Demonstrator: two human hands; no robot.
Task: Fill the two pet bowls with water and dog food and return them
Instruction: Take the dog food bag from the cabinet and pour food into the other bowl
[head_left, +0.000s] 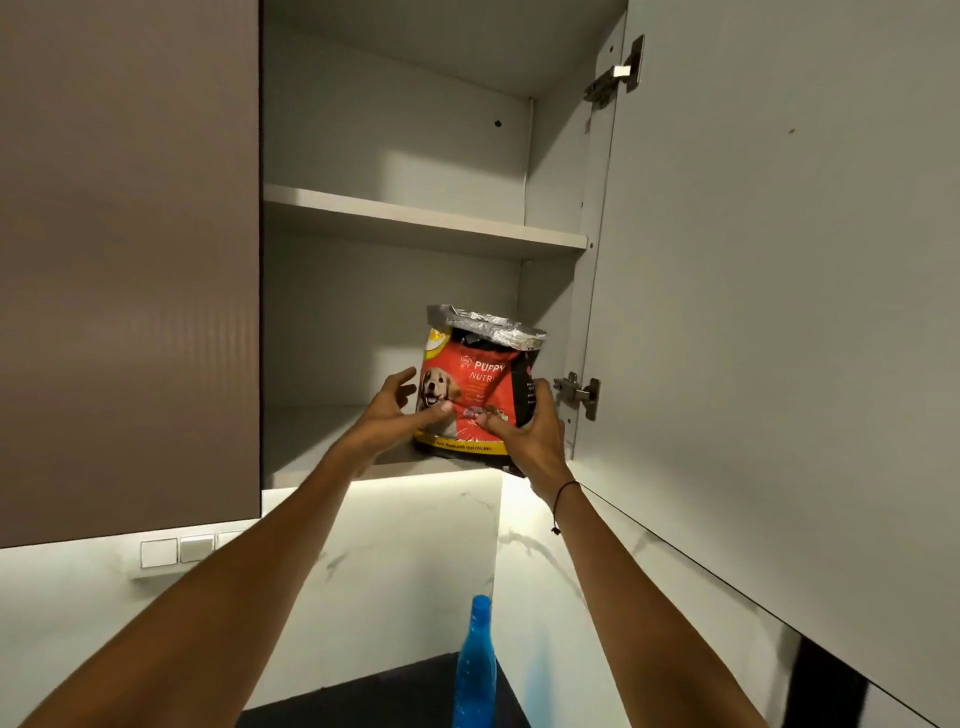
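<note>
Two hands, the left hand (395, 410) and right hand (530, 423), hold the red dog food bag (470, 384) on the cupboard shelf (322, 441).

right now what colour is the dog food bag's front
Mostly red, with a yellow bottom band and silver top, on the dog food bag in the head view.

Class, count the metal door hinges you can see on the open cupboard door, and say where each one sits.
2: an upper hinge near the door's top edge, and a lower hinge level with the dog food bag. More may be hidden out of frame.
</note>
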